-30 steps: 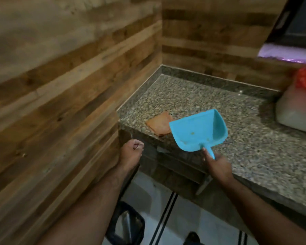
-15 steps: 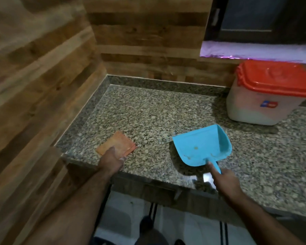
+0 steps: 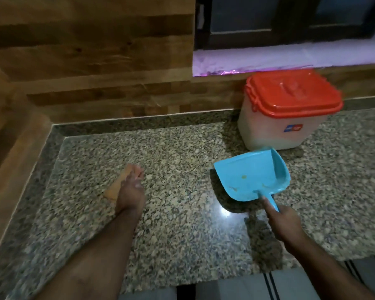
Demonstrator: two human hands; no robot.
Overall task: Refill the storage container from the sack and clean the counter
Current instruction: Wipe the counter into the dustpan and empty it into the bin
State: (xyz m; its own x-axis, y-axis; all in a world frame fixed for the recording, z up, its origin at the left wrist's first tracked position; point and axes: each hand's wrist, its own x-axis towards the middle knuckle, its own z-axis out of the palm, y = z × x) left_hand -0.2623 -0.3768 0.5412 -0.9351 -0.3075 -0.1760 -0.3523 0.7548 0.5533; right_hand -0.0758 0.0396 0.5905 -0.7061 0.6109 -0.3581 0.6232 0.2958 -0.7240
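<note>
We judge the refill done: the container (image 3: pixel 284 118) stands lidded at the worktop's (image 3: pixel 182 148) back edge. Cleaning remains: our left hand (image 3: pixel 130 191) presses a cloth (image 3: pixel 115 188) mid-worktop, our right hand (image 3: pixel 284 221) grips the dustpan (image 3: pixel 251 176) handle; no sack in view

The scene is dim and warm-toned, with grainy, soft detail throughout. A small bright glare spot sits on the polished granite counter (image 3: pixel 182 213) near its front edge, suggesting an overhead source. The window ledge (image 3: pixel 290 58) glows purplish-white, perhaps overexposed. The blue dustpan (image 3: pixel 250 177) casts a dark shadow to its left and below. The left hand (image 3: pixel 130 191) is motion-blurred, and straight lines bow toward the frame edges.
</note>
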